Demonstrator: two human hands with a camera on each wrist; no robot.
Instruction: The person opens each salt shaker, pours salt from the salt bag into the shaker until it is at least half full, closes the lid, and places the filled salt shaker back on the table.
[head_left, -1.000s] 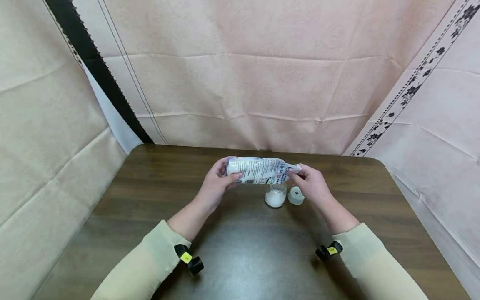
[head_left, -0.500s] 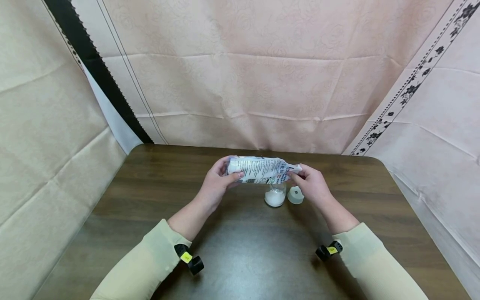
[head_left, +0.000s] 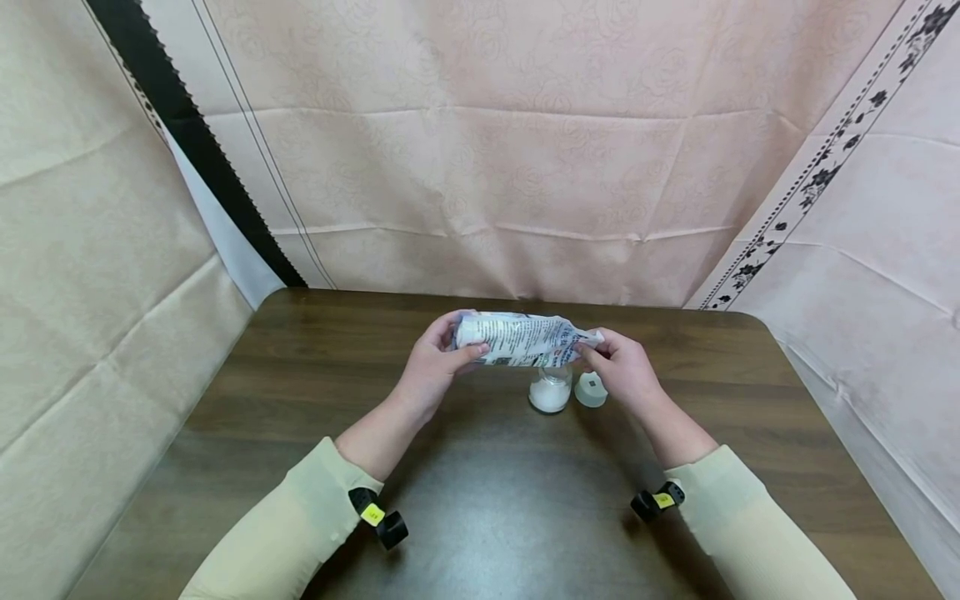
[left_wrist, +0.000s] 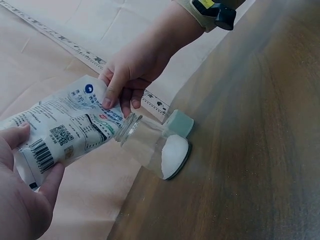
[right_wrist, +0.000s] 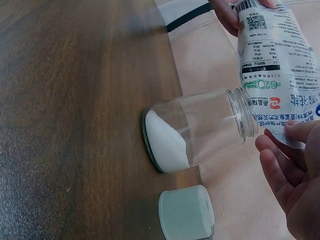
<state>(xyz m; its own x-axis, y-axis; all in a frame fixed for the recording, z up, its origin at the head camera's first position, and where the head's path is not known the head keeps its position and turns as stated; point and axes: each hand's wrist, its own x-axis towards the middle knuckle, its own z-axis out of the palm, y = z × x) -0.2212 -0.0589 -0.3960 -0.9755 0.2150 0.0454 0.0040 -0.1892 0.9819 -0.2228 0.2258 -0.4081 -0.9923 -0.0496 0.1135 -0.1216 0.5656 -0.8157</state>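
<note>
A printed plastic bag of salt point(head_left: 517, 338) is held level above the table, its narrowed end to the right. My left hand point(head_left: 433, 371) grips the fuller left end, thumb on the front. At the right end, my right hand point(head_left: 628, 371) pinches the bag's corner between thumb and fingers. Below that end stands an open glass jar point(right_wrist: 210, 117), upright on the table, with a sloped heap of white salt point(right_wrist: 165, 145) at its bottom. In the left wrist view the bag's end overlaps the jar's threaded mouth point(left_wrist: 131, 127). No falling stream shows.
Just right of the jar, a pale green lid point(head_left: 591, 390) sits on the brown wooden table point(head_left: 495, 500). Light cloth point(head_left: 480, 167) hangs behind the table's far edge and at both sides.
</note>
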